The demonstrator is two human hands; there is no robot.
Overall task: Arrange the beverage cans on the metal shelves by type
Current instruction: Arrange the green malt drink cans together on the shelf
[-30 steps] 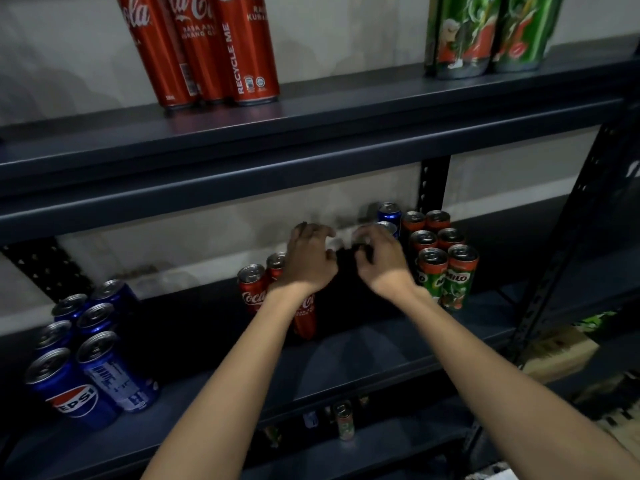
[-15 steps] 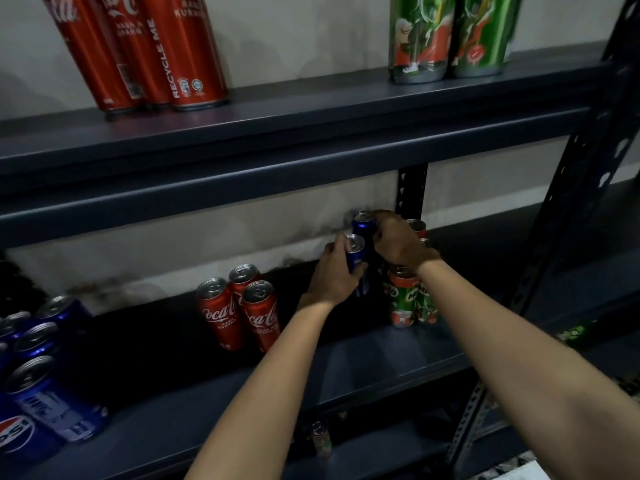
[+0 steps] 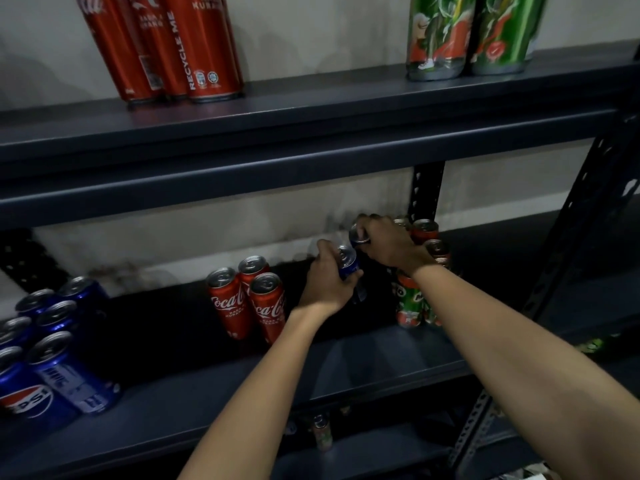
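On the middle shelf (image 3: 381, 355), my left hand (image 3: 329, 285) grips a blue Pepsi can (image 3: 348, 263) by its side. Just behind it, my right hand (image 3: 389, 242) curls over the top of a second blue can (image 3: 358, 234). Green Milo cans (image 3: 408, 303) stand right beside both hands, partly hidden by my right wrist. Three red Coca-Cola cans (image 3: 249, 299) stand to the left of my hands. A cluster of several Pepsi cans (image 3: 52, 344) fills the shelf's left end.
The upper shelf (image 3: 311, 109) carries tall red Coca-Cola cans (image 3: 173, 46) at the left and tall green Milo cans (image 3: 471, 36) at the right. Dark perforated uprights (image 3: 427, 188) frame the rack. A small can (image 3: 322, 431) stands on the lowest shelf.
Both hands moved right from the gap by the Coca-Cola cans to the two blue cans beside the Milo cans and took hold of them. The view has shifted right.
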